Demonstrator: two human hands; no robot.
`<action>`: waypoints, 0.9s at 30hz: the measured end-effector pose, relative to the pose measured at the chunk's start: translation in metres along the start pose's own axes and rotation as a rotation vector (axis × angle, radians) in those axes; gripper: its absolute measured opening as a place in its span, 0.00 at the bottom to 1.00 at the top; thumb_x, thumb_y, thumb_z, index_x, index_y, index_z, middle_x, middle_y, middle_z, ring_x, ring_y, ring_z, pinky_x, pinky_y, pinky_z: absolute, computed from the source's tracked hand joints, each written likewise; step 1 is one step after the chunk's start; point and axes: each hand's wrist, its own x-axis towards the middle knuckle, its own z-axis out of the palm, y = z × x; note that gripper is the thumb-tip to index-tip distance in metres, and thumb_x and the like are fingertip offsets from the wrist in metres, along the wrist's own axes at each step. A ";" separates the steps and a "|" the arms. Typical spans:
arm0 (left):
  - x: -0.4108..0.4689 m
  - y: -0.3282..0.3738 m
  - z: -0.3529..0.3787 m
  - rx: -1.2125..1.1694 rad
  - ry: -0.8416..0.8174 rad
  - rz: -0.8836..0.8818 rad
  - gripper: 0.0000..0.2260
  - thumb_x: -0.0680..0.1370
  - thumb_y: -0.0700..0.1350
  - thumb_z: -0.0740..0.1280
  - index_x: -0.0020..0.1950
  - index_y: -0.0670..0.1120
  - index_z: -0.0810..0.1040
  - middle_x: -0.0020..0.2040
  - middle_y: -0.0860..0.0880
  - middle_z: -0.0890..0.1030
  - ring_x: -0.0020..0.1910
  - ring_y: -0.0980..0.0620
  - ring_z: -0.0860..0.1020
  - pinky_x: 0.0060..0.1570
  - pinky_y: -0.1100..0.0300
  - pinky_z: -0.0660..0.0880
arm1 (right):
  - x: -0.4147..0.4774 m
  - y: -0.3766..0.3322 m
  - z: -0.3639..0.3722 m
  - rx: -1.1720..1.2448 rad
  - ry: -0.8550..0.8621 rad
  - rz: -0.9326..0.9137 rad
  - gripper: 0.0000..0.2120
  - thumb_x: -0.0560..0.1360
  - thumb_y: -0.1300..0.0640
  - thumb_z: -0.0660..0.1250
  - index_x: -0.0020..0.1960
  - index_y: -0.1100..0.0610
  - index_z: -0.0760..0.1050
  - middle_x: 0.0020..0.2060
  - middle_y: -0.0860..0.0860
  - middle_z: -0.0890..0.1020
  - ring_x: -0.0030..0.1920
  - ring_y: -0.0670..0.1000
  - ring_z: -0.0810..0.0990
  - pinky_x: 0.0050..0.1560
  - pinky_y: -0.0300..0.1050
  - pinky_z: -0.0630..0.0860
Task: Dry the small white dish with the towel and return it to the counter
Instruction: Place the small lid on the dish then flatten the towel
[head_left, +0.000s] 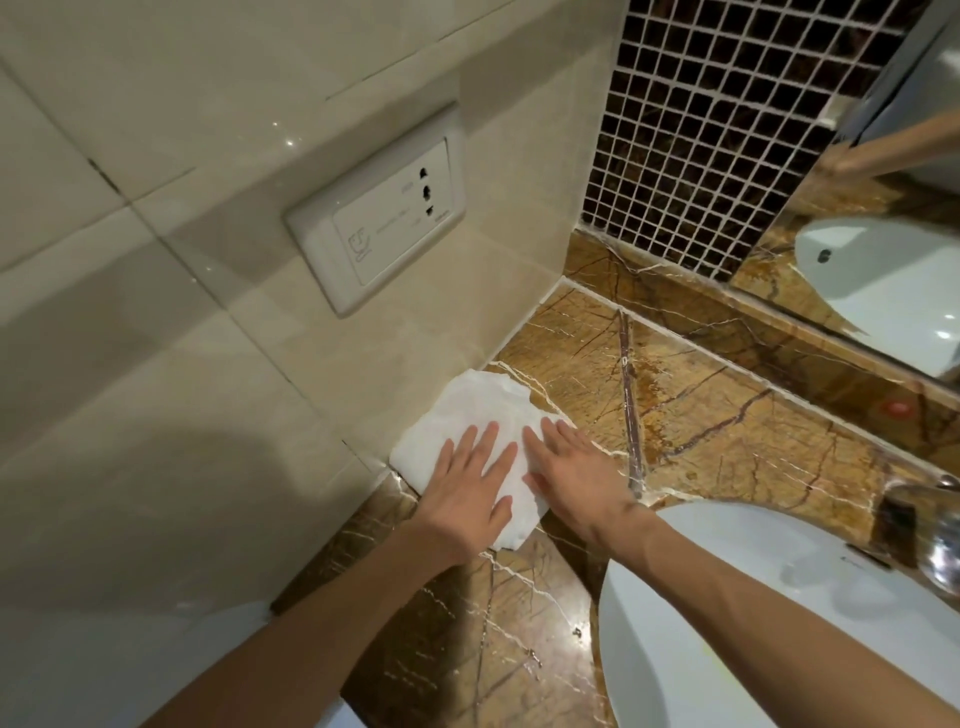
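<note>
Left hand (470, 480) and right hand (576, 478) are lying flat, fingers spread wide, side by side on the white towel (467, 410) resting on the tabletop (727, 415), at 10 o'clock of the sink (727, 623); dish not visible.

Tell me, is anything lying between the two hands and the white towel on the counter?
Nothing visible does. The left hand and right hand both rest flat, fingers spread, directly on the white towel, which lies on the marble counter. No dish is in view.
</note>
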 end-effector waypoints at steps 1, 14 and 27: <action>-0.001 -0.005 -0.001 -0.012 0.007 0.008 0.27 0.81 0.55 0.49 0.77 0.52 0.41 0.78 0.46 0.37 0.76 0.45 0.37 0.75 0.46 0.39 | 0.002 -0.003 0.001 0.006 0.003 0.004 0.27 0.83 0.49 0.52 0.78 0.56 0.50 0.77 0.61 0.56 0.77 0.60 0.54 0.76 0.52 0.50; -0.009 -0.010 0.000 -0.021 0.049 0.005 0.28 0.80 0.58 0.46 0.77 0.53 0.39 0.78 0.44 0.37 0.76 0.42 0.36 0.74 0.44 0.37 | -0.005 -0.008 -0.005 0.004 0.050 0.013 0.27 0.82 0.48 0.55 0.77 0.55 0.54 0.77 0.60 0.59 0.76 0.59 0.57 0.74 0.51 0.55; 0.000 -0.021 0.007 -0.025 0.060 0.041 0.28 0.80 0.59 0.47 0.77 0.53 0.43 0.79 0.43 0.40 0.77 0.42 0.39 0.71 0.47 0.34 | -0.001 -0.014 0.006 0.163 -0.015 0.116 0.25 0.82 0.51 0.54 0.78 0.54 0.53 0.78 0.58 0.54 0.78 0.60 0.52 0.70 0.57 0.65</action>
